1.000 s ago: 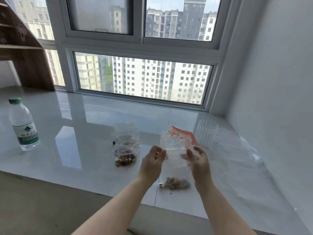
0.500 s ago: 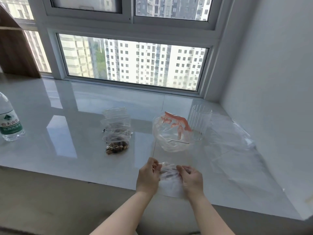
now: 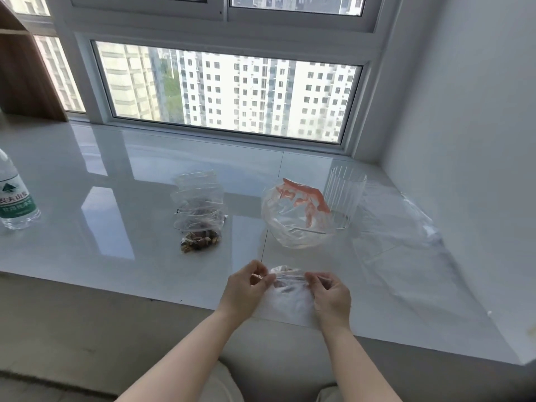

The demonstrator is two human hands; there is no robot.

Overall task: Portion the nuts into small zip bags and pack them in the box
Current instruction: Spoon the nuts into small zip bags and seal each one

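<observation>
A small clear zip bag (image 3: 290, 291) w/ a few nuts is being pinched at its top corners by the left hand (image 3: 246, 288) & right hand (image 3: 330, 294), at the white tabletop (image 3: 116, 198) edge. Prob. light, floppy, slippery; best held by the zip strip.

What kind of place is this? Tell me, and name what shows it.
Probably a flat high up in an apartment block, at a wide window ledge. The window looks out on tall residential towers, the glossy white ledge runs under it, and a wooden shelf stands at the left.
</observation>
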